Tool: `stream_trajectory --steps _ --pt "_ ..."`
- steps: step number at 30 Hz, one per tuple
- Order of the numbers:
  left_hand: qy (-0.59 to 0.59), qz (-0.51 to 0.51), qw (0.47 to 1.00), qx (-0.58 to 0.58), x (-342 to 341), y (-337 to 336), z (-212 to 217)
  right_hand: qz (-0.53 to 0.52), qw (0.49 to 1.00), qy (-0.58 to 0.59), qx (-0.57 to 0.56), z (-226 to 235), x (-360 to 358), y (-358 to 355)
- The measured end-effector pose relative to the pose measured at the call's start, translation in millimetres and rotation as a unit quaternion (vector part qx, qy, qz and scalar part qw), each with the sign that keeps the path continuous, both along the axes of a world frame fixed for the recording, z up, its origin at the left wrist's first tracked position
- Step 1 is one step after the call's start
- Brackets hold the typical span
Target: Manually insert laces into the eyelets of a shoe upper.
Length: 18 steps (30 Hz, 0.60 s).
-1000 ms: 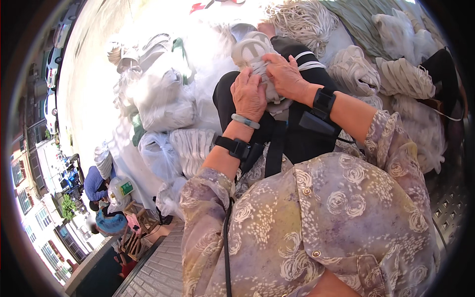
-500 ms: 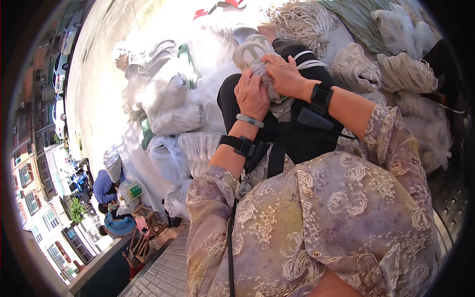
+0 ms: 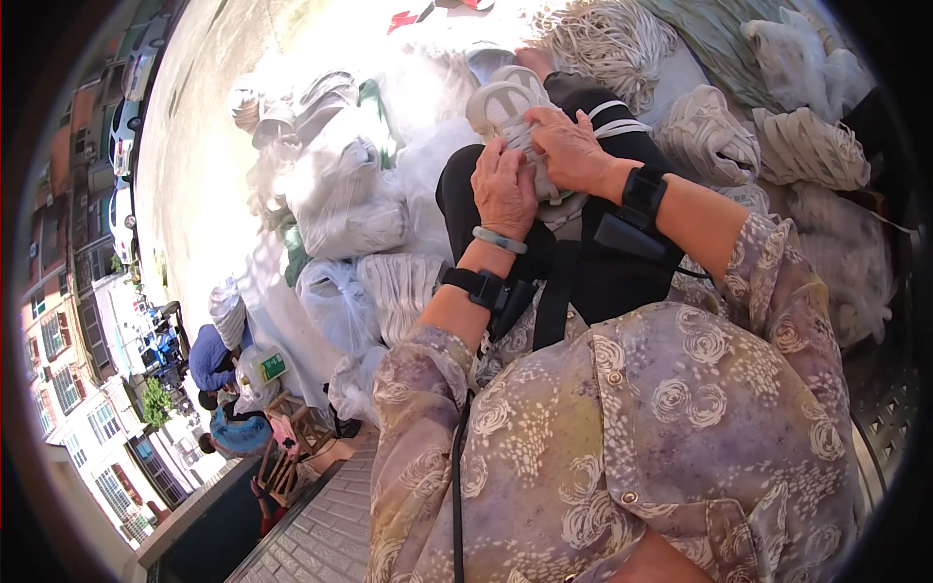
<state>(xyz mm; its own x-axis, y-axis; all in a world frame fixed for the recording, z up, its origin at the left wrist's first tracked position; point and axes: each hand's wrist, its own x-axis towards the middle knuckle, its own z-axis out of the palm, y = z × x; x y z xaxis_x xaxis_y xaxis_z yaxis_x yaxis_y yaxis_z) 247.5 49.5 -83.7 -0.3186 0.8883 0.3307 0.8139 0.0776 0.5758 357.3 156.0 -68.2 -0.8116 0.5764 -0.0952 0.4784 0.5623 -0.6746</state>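
A white and grey shoe upper (image 3: 500, 103) with a mesh toe lies over my lap, its toe pointing away from me. My left hand (image 3: 504, 197) grips its left side, fingers bent over the lacing area. From the other side my right hand (image 3: 573, 154) holds it, thumb and fingertips pinched near the middle of the upper. The fingertips of both hands nearly meet, and whatever fine piece they pinch there is too small to make out. Loose white laces (image 3: 618, 119) hang across my right knee, just beyond the right hand.
A big heap of white laces (image 3: 607, 49) lies ahead. Stacked shoe uppers (image 3: 709, 136) sit at right, and plastic bags of uppers (image 3: 345, 209) at left. Two people (image 3: 228, 428) are at far left beside a wooden stool (image 3: 282, 462). Parked cars (image 3: 124, 219) stand beyond.
The whole view has shifted slightly, so everything sits a little further right. Both hands stay on the shoe upper, with only small movements of the fingers.
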Motion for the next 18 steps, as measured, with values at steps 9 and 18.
stream_trajectory --steps 9,18 --pt "0.053 -0.014 0.997 0.059 -1 5 2 0.020 0.999 -0.032 -0.001 10 0 4" --pt "0.065 -0.012 0.997 0.044 2 13 8 0.101 0.989 -0.094 0.059 28 2 16"
